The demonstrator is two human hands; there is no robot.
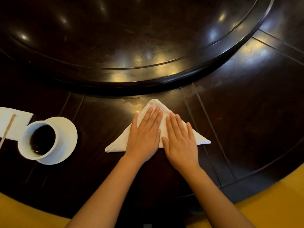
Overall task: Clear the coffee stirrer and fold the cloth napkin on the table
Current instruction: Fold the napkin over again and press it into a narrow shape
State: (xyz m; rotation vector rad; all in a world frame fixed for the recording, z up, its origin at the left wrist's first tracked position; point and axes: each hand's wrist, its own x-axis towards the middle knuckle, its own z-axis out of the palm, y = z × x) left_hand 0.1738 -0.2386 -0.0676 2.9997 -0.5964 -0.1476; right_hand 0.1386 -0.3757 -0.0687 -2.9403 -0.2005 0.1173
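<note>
Dark wood counter (pixel 246 112) w/ raised round centre (pixel 131 38). White napkin (pixel 117 143), folded to a triangle, lies near front edge. Left hand (pixel 144 134) & right hand (pixel 181 139) flat on it, fingers spread, gripping nothing. Far left: coffee cup (pixel 39 142) on saucer (pixel 69 132); stirrer (pixel 8 129) on tissue (pixel 18 116). No writing legible.

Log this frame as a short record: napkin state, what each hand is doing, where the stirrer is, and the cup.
napkin: cloth napkin folded into a triangle, lying flat on the table, apex pointing away from the person
left hand: left hand flat, palm down on the napkin
right hand: right hand flat, palm down on the napkin
stirrer: coffee stirrer lies on a white paper napkin, far left
cup: cup with dark liquid on a saucer
</note>
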